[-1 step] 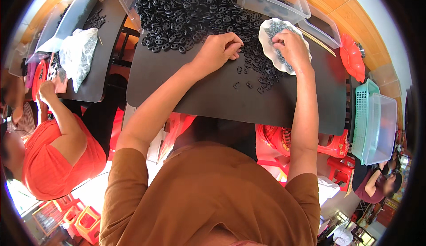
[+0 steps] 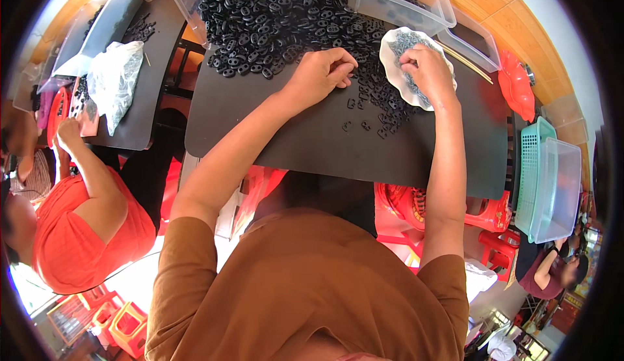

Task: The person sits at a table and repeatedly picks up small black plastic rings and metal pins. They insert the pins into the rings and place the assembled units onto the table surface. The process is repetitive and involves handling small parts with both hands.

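My left hand [image 2: 322,76] is closed, thumb against fingers, just above the dark table at the near edge of a big heap of black oval two-holed plastic pieces [image 2: 260,16]. Whatever it pinches is too small to make out. Over a white scalloped dish [image 2: 394,73] my right hand [image 2: 426,69] dips, its fingertips pressed together among small grey bits [image 2: 404,41] that I cannot identify. Between the two hands and below the dish lie smaller black pieces [image 2: 388,115], thinly scattered toward me.
Clear plastic boxes [image 2: 403,11] stand along the table's far edge, with thin sticks [image 2: 471,67] near the dish. Right of the table [image 2: 312,149] are a red scalloped tray [image 2: 517,84] and a green basket [image 2: 530,172]. A person in red [image 2: 91,224] works at another table on the left.
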Available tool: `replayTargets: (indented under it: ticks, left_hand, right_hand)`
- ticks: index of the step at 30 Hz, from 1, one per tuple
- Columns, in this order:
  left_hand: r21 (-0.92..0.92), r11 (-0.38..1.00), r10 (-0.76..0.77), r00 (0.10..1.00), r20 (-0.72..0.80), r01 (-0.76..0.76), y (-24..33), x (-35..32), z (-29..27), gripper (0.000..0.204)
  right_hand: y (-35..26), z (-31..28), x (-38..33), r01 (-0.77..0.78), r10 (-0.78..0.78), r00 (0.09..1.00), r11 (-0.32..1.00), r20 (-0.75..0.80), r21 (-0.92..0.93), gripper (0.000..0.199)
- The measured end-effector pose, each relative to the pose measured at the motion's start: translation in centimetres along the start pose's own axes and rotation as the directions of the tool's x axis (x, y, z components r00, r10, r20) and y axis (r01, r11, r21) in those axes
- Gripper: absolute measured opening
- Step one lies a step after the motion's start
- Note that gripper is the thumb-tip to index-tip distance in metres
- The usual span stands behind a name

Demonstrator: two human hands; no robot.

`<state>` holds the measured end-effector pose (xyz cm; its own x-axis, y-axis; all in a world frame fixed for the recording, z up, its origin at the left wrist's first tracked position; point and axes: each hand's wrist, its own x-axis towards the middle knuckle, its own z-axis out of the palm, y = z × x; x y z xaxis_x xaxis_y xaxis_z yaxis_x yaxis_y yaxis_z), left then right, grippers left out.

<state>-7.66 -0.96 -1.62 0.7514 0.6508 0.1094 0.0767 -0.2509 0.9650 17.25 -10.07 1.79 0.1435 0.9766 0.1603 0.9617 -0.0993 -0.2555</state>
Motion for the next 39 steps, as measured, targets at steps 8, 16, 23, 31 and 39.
replayTargets:
  ticks: [8, 16, 23, 31, 39]
  left_hand:
    - [-0.307, 0.948, -0.065, 0.995, 0.074, 0.085, -1.4, 0.8, -1.1, 0.015]
    - [-0.420, 0.899, -0.080, 0.990, 0.115, 0.122, -1.3, 0.7, -1.6, 0.015]
    - [-0.526, 0.837, -0.116, 0.988, 0.100, 0.152, -1.0, 0.7, -1.9, 0.015]
    - [-0.600, 0.768, -0.183, 0.974, 0.131, 0.225, -1.3, 0.7, -2.2, 0.012]
    - [-0.585, 0.779, -0.176, 0.974, 0.139, 0.225, -1.4, 0.6, -2.3, 0.007]
  right_hand:
    - [-0.6, -0.3, 0.2, -0.071, 0.066, 0.996, 0.994, 0.056, 0.086, 0.009]
    - [-1.0, -0.2, 0.2, -0.053, 0.049, 0.998, 0.995, 0.050, 0.080, 0.004]
    - [-0.9, -0.5, 0.0, -0.051, 0.052, 0.999, 0.991, -0.003, 0.126, 0.006]
    - [-0.5, -1.0, -0.1, -0.011, 0.034, 0.995, 0.971, -0.089, 0.239, 0.008]
    - [-0.4, -0.8, -0.4, -0.129, 0.145, 0.989, 0.920, -0.017, 0.371, 0.010]
